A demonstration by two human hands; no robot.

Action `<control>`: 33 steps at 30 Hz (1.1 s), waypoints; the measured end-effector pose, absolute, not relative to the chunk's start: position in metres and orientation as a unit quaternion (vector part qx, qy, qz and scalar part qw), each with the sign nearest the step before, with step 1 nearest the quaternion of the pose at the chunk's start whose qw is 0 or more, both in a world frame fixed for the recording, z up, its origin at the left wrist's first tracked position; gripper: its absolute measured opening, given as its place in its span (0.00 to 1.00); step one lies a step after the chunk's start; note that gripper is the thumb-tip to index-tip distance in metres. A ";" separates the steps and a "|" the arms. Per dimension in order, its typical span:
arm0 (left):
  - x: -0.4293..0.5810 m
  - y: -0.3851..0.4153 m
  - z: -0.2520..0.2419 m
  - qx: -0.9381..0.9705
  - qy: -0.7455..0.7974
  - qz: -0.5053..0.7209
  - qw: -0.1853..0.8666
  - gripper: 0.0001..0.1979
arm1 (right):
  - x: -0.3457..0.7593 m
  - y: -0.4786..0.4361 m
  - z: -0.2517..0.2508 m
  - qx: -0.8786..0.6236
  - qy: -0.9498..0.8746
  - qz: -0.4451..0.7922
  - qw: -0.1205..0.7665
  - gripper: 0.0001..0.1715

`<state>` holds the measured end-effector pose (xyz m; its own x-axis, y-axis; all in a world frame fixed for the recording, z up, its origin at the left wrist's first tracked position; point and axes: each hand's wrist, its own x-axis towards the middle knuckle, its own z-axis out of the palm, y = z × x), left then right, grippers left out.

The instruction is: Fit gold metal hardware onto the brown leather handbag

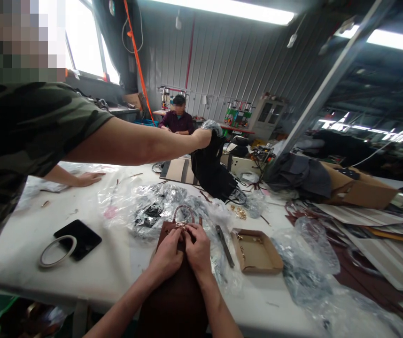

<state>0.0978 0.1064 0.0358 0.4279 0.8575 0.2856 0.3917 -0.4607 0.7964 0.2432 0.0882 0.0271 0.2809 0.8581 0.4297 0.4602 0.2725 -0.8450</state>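
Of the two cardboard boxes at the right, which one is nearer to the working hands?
The small shallow box, to the right of the right hand, holding small metal pieces; the bigger box lies farther away, by dark cloth.

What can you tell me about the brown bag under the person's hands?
The dark brown bag looks like smooth leather or something similar. A slim, arched handle rises at its far end, with shiny gold-toned fittings just below. The left hand and right hand meet there, fingertips at the fittings; exactly what they grip is unclear. Its body stretches back toward the person, past the table's near edge and out of the picture.
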 end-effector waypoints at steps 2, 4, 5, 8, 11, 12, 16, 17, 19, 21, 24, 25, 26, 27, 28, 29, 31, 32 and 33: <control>0.098 0.108 0.033 0.778 0.398 0.355 0.332 0.34 | 0.242 0.091 0.031 -0.570 -0.585 0.186 0.547 0.16; 0.098 0.110 0.030 0.776 0.398 0.357 0.335 0.36 | 0.242 0.095 0.036 -0.575 -0.594 0.189 0.531 0.16; 0.098 0.110 0.029 0.774 0.400 0.359 0.336 0.35 | 0.242 0.096 0.038 -0.579 -0.598 0.191 0.520 0.16; 0.094 0.110 0.026 0.764 0.414 0.367 0.332 0.31 | 0.245 0.100 0.044 -0.587 -0.605 0.205 0.497 0.16; 0.089 0.108 0.023 0.758 0.420 0.376 0.329 0.28 | 0.247 0.103 0.044 -0.595 -0.592 0.216 0.500 0.15; 0.088 0.108 0.022 0.756 0.418 0.380 0.331 0.29 | 0.248 0.104 0.043 -0.597 -0.589 0.217 0.499 0.15; 0.085 0.106 0.019 0.748 0.410 0.385 0.352 0.34 | 0.243 0.107 0.037 -0.605 -0.596 0.199 0.489 0.17; 0.085 0.104 0.021 0.746 0.409 0.385 0.357 0.34 | 0.241 0.108 0.037 -0.611 -0.595 0.189 0.488 0.17; 0.082 0.099 0.027 0.743 0.402 0.385 0.372 0.33 | 0.238 0.109 0.040 -0.620 -0.588 0.172 0.491 0.19; 0.075 0.091 0.035 0.735 0.402 0.392 0.380 0.29 | 0.239 0.106 0.047 -0.604 -0.586 0.191 0.505 0.18; 0.052 0.076 0.037 0.699 0.442 0.443 0.346 0.26 | 0.254 0.083 0.057 -0.581 -0.564 0.232 0.539 0.19; 0.042 0.070 0.033 0.678 0.468 0.462 0.327 0.27 | 0.261 0.070 0.058 -0.594 -0.549 0.223 0.544 0.22; 0.031 0.064 0.028 0.655 0.497 0.476 0.313 0.29 | 0.268 0.054 0.057 -0.619 -0.534 0.200 0.540 0.23; 0.021 0.057 0.021 0.629 0.525 0.482 0.310 0.31 | 0.274 0.036 0.054 -0.650 -0.521 0.171 0.527 0.23; 0.011 0.051 0.013 0.602 0.549 0.481 0.324 0.35 | 0.278 0.018 0.049 -0.682 -0.508 0.146 0.506 0.23; 0.003 0.044 0.006 0.572 0.566 0.478 0.352 0.38 | 0.280 0.002 0.042 -0.712 -0.494 0.132 0.482 0.23; -0.009 0.031 -0.002 0.513 0.577 0.458 0.441 0.44 | 0.280 -0.022 0.029 -0.755 -0.462 0.138 0.444 0.28; -0.011 0.025 -0.002 0.490 0.572 0.438 0.490 0.44 | 0.278 -0.030 0.024 -0.767 -0.447 0.156 0.434 0.32; -0.012 0.020 0.001 0.477 0.564 0.414 0.532 0.44 | 0.274 -0.034 0.021 -0.772 -0.432 0.185 0.429 0.36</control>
